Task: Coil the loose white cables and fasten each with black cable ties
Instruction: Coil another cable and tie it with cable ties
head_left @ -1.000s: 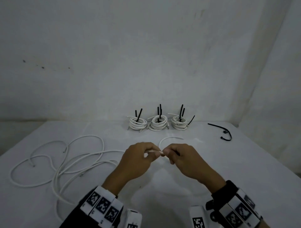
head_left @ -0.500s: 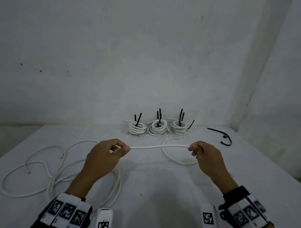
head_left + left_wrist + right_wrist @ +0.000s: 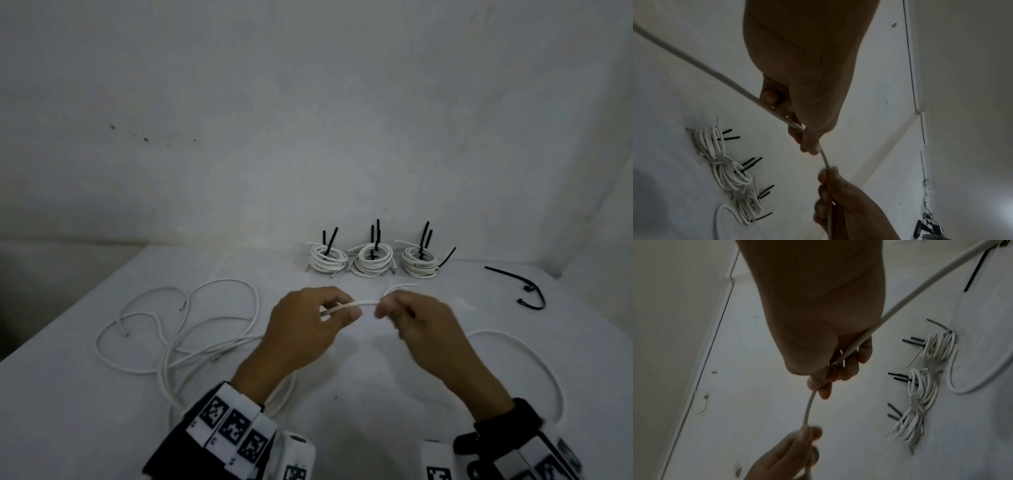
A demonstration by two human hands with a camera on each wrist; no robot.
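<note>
Fingertips (image 3: 354, 312) of our left hand (image 3: 310, 329) pinched a thin white round cable (image 3: 356, 304), and those of our right hand (image 3: 416, 320) pinched the same strand just beside them, a short span running between the two grips. Beyond our fingers sat three tied white cable coils (image 3: 371, 262) with black tie tails standing up; further right lay a loose black plastic cable tie (image 3: 520, 284), and left of our fingers more slack white cable (image 3: 191, 329) sprawled. We judged the fourth coil was just being started; next we needed to form loops, then reach for that tie.
</note>
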